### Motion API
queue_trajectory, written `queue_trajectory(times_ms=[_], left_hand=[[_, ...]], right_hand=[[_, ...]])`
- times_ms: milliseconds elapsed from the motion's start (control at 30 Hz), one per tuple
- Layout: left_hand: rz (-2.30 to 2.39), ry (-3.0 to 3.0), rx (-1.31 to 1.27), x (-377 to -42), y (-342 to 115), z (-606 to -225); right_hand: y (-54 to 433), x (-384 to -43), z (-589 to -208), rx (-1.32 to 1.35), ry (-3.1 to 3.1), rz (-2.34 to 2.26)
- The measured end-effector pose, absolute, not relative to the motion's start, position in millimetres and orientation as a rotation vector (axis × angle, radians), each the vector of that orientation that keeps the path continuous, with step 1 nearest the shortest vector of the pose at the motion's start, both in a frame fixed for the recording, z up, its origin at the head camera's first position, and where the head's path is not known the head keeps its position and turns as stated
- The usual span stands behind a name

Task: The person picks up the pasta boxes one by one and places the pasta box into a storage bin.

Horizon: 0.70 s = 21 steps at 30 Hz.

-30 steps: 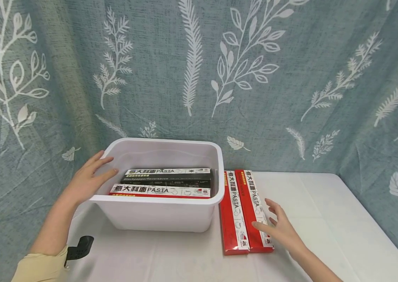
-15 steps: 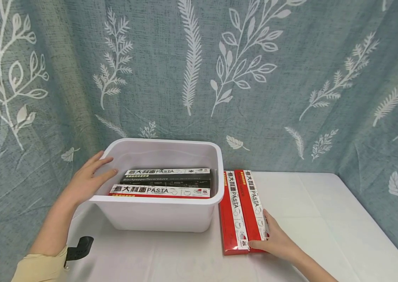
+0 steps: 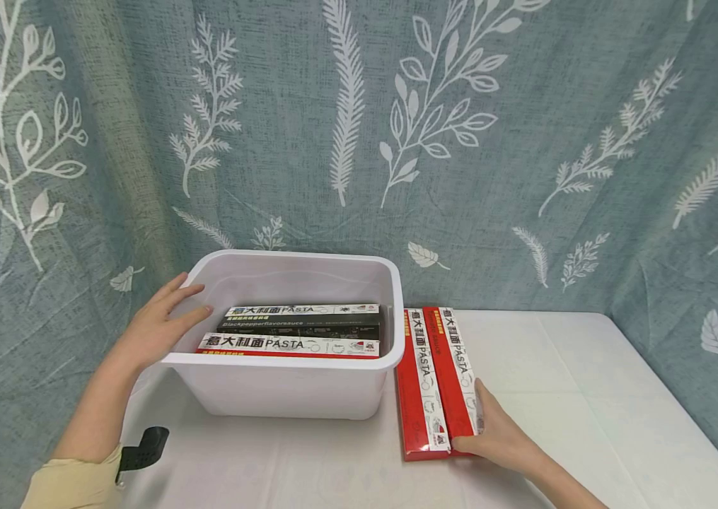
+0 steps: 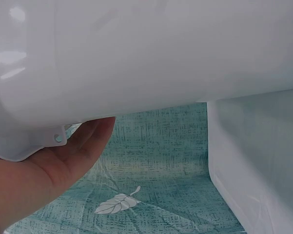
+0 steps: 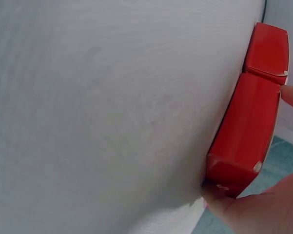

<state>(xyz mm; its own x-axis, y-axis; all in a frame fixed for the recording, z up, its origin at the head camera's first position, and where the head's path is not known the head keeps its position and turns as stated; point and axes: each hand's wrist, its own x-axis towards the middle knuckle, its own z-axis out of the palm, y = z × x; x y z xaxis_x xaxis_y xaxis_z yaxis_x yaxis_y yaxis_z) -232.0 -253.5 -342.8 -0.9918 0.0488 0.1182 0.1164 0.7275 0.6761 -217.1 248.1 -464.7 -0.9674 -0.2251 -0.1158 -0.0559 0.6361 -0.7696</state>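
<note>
A white plastic tub [image 3: 282,389] stands left of centre on the table. My left hand [image 3: 161,322] holds its left rim; in the left wrist view, fingers [image 4: 90,141] show outside, under the lip. Inside lie a black pasta box [image 3: 301,325] and, nearer me, a red-and-white pasta box [image 3: 288,344]. Right of the tub, two red pasta boxes lie flat side by side, lengthwise away from me. My right hand [image 3: 499,431] grips the near end of the right-hand pasta box [image 3: 450,382], thumb on its left and fingers on its right. The left-hand pasta box [image 3: 419,396] is not held.
A white cloth [image 3: 562,382] covers the table. Behind and at both sides hangs a blue-green curtain [image 3: 282,141] with white leaf patterns. A black device [image 3: 145,447] sticks out by the left sleeve [image 3: 75,477].
My right hand has come down and left onto the right-hand pasta box and taken hold of its near end. The left hand and the tub have stayed put.
</note>
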Motion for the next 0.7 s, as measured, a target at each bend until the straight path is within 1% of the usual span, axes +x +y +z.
queue_trajectory(times_ms=[200,400,467,700], left_hand=[[-1.115,-2.831,-0.139,-231.1,-253.1,-344.3],[-1.110,-2.830,-0.141,-230.0,-252.7,-344.0],[-1.110,-2.829,-0.142,-229.8,-252.3,-344.2],[-1.106,-2.827,-0.140,-230.3,-251.9,-344.7]], right_hand=[[249.5,-215.3,-464.9,-0.186,2.712,-1.152],[254.6,-216.7,-469.5,-0.386,2.662,-1.265],[254.9,-216.5,-470.2,-0.410,2.667,-1.264],[256.5,-213.8,-467.6,-0.284,2.740,-1.154]])
